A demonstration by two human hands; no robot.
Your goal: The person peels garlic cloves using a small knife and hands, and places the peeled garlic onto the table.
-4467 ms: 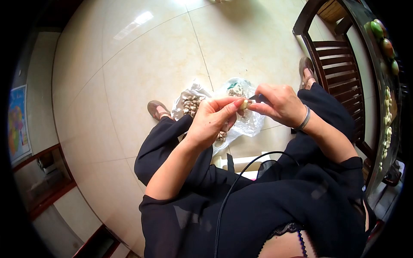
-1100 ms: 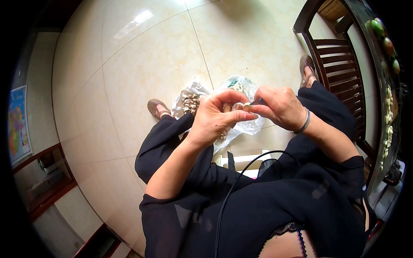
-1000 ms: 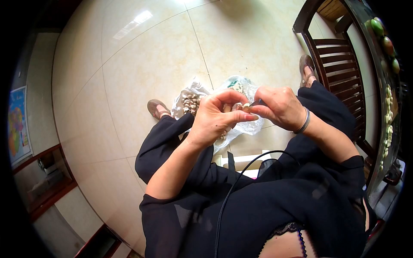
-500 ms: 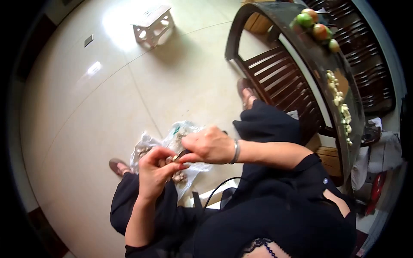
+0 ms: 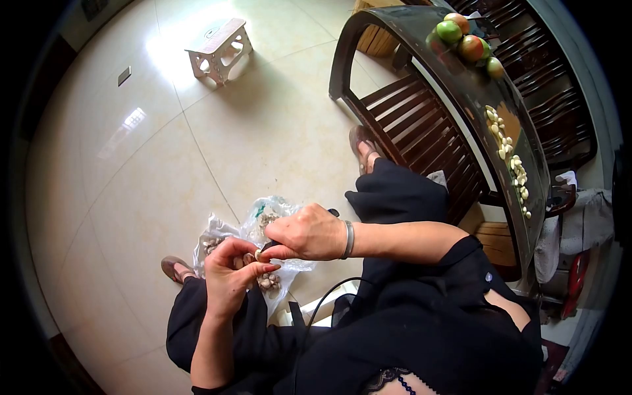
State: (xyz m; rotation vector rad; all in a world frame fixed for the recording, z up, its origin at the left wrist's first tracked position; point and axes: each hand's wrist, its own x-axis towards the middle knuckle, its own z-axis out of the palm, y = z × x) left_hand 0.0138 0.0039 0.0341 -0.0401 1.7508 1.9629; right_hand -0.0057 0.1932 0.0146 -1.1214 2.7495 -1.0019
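Observation:
Fingertips of my left hand point(image 5: 227, 276) pinch a pale garlic clove point(image 5: 258, 253). My right hand point(image 5: 306, 234), with a metal bangle at its wrist, meets it from the right, its thumb close against the clove. A dark tool that looks like a small knife point(image 5: 334, 212) is in the right fist; its end pokes out behind the knuckles, and most of it is hidden. Below the hands, garlic bulbs point(image 5: 268, 282) lie in a white plastic bag point(image 5: 282, 289). Behind them is another clear bag point(image 5: 276, 205) with garlic or skins in it.
On the right stands a dark table point(image 5: 475, 108), carrying a row of peeled garlic cloves point(image 5: 505, 148) and several red-green fruits point(image 5: 471, 47). A slatted wooden shelf point(image 5: 421, 118) is under it. A small plastic stool point(image 5: 220, 51) stands on the tiled floor, farther off.
The view has shifted slightly, so the surroundings sit a little farther left. Both hands stay together; the pale clove shows more clearly between the fingertips, and the dark tool shows less there.

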